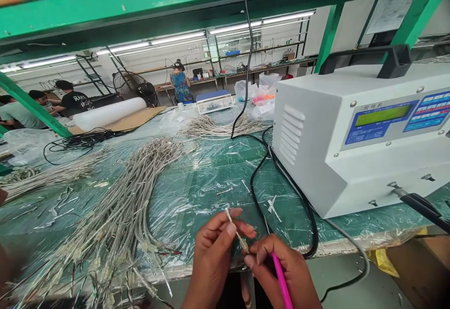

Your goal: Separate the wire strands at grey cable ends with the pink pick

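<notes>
My left hand (214, 248) pinches a short silvery braided wire piece (236, 230) between thumb and fingertips, just above the near edge of the bench. My right hand (284, 271) is closed beside it, its fingertips touching the lower end of the same wire piece. A pink pen-like tool (281, 281) runs along the right hand, held in its fingers. Both hands meet over the green plastic-covered bench top (211, 177).
A big heap of braided cables (119, 210) lies left of the hands, with more bundles (218, 128) farther back. A white machine (358, 131) with a display stands at right. Black cords (281, 182) loop beside it. Other people sit and stand at the far benches.
</notes>
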Demonstrator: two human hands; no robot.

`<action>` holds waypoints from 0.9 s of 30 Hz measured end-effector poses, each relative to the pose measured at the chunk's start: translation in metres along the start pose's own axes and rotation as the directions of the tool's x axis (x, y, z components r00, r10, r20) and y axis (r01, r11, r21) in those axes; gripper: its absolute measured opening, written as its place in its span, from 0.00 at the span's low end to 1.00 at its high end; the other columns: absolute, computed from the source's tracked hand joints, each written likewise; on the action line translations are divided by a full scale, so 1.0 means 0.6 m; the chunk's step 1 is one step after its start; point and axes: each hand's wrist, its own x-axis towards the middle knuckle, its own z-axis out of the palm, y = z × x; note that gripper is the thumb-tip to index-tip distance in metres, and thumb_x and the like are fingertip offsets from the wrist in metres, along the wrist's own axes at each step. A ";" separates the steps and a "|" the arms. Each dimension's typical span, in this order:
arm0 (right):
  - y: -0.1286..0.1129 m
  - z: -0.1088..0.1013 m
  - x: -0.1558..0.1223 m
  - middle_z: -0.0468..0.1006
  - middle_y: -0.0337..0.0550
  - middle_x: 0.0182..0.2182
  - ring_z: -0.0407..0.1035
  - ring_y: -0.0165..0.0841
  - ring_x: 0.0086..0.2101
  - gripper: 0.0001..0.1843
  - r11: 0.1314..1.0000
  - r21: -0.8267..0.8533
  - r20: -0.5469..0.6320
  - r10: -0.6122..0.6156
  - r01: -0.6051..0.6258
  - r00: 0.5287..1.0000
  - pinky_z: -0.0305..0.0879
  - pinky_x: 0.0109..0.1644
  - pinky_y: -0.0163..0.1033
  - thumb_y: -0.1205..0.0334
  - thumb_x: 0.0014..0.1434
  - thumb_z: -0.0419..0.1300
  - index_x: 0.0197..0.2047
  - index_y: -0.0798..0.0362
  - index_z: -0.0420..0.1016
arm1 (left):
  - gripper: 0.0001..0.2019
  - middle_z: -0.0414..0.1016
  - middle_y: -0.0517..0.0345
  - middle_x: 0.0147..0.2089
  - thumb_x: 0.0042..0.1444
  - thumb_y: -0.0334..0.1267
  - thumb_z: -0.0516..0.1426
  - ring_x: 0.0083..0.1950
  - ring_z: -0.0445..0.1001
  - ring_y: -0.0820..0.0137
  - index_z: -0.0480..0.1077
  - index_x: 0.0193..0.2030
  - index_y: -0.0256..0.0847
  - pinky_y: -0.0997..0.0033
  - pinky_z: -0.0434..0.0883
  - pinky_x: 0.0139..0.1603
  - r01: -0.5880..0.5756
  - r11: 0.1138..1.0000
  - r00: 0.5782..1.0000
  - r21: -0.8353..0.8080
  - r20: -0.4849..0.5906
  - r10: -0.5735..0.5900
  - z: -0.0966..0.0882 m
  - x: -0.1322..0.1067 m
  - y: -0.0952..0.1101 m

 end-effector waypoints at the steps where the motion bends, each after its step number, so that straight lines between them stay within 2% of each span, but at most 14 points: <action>1: 0.001 0.000 -0.003 0.73 0.38 0.22 0.69 0.30 0.21 0.19 1.000 -0.008 0.003 0.030 -0.030 1.000 0.68 0.26 0.33 0.46 0.59 0.63 0.26 0.50 0.66 | 0.11 0.82 0.53 0.30 0.54 0.39 0.65 0.32 0.79 0.66 0.79 0.44 0.40 0.70 0.74 0.35 -0.008 1.000 1.000 0.007 -0.001 0.008 -0.002 0.000 -0.002; 3: 0.000 -0.004 -0.008 0.74 0.39 0.23 0.68 0.30 0.21 0.19 0.993 -0.033 0.009 0.117 -0.117 0.993 0.66 0.25 0.32 0.45 0.59 0.63 0.27 0.50 0.68 | 0.11 0.82 0.54 0.29 0.53 0.38 0.67 0.28 0.78 0.68 0.80 0.43 0.40 0.69 0.75 0.33 0.006 1.000 0.999 0.026 -0.038 -0.005 -0.004 0.004 -0.002; 5: -0.004 -0.012 -0.010 0.77 0.41 0.27 0.70 0.31 0.24 0.20 0.985 -0.042 -0.010 0.167 -0.167 0.986 0.67 0.28 0.33 0.41 0.60 0.60 0.33 0.50 0.74 | 0.12 0.82 0.53 0.29 0.52 0.38 0.67 0.25 0.77 0.70 0.80 0.42 0.38 0.70 0.74 0.30 0.036 0.998 0.994 0.054 -0.108 -0.030 -0.004 0.011 -0.001; 8: -0.016 -0.027 -0.001 0.76 0.45 0.32 0.70 0.35 0.29 0.34 0.998 -0.014 -0.055 0.054 -0.055 0.997 0.68 0.33 0.36 0.31 0.63 0.47 0.47 0.49 0.80 | 0.11 0.81 0.52 0.30 0.52 0.38 0.67 0.23 0.74 0.72 0.79 0.41 0.36 0.72 0.73 0.25 0.071 0.992 0.987 0.109 -0.152 -0.054 -0.003 0.019 0.001; 10: -0.023 -0.030 0.012 0.73 0.45 0.31 0.69 0.35 0.30 0.37 0.998 0.004 -0.050 -0.057 0.058 0.997 0.66 0.31 0.37 0.31 0.64 0.42 0.48 0.48 0.81 | 0.11 0.80 0.54 0.27 0.51 0.37 0.67 0.21 0.72 0.74 0.79 0.41 0.36 0.74 0.71 0.22 0.097 0.986 0.985 0.138 -0.154 -0.076 -0.002 0.020 0.001; 12: -0.024 -0.026 0.024 0.72 0.44 0.30 0.68 0.34 0.29 0.29 0.992 0.025 -0.057 -0.125 0.127 0.991 0.66 0.30 0.36 0.39 0.68 0.46 0.44 0.48 0.82 | 0.12 0.79 0.56 0.25 0.51 0.37 0.67 0.19 0.71 0.74 0.79 0.42 0.36 0.76 0.70 0.20 0.127 0.979 0.982 0.159 -0.159 -0.101 0.000 0.020 0.001; 15: -0.018 -0.014 0.037 0.76 0.43 0.33 0.72 0.33 0.31 0.11 0.984 0.041 -0.114 -0.168 0.173 0.979 0.71 0.34 0.36 0.60 0.69 0.53 0.44 0.48 0.78 | 0.13 0.79 0.56 0.25 0.51 0.37 0.67 0.19 0.72 0.73 0.79 0.44 0.37 0.75 0.71 0.20 0.192 0.962 0.976 0.193 -0.142 -0.167 0.003 0.022 0.004; 17: -0.013 -0.009 0.040 0.77 0.43 0.35 0.74 0.33 0.33 0.08 0.979 0.003 -0.095 -0.202 0.203 0.975 0.73 0.35 0.36 0.68 0.66 0.55 0.44 0.49 0.74 | 0.11 0.78 0.57 0.23 0.51 0.37 0.67 0.19 0.73 0.72 0.79 0.41 0.37 0.76 0.71 0.21 0.210 0.959 0.974 0.190 -0.121 -0.189 0.006 0.024 0.007; 22: -0.013 -0.008 0.042 0.79 0.43 0.33 0.74 0.33 0.35 0.08 0.959 -0.100 -0.020 -0.269 0.266 0.963 0.72 0.35 0.36 0.73 0.63 0.55 0.39 0.51 0.72 | 0.09 0.78 0.58 0.22 0.48 0.36 0.69 0.17 0.72 0.74 0.80 0.37 0.38 0.77 0.70 0.19 0.215 0.966 0.972 0.141 -0.123 -0.198 0.013 0.028 0.008; 27: -0.015 -0.009 0.041 0.78 0.41 0.31 0.73 0.31 0.35 0.08 0.955 -0.090 0.001 -0.282 0.281 0.959 0.72 0.37 0.34 0.74 0.63 0.55 0.36 0.52 0.70 | 0.10 0.77 0.59 0.22 0.48 0.36 0.69 0.18 0.72 0.74 0.80 0.38 0.38 0.78 0.71 0.19 0.214 0.965 0.973 0.153 -0.124 -0.196 0.012 0.029 0.004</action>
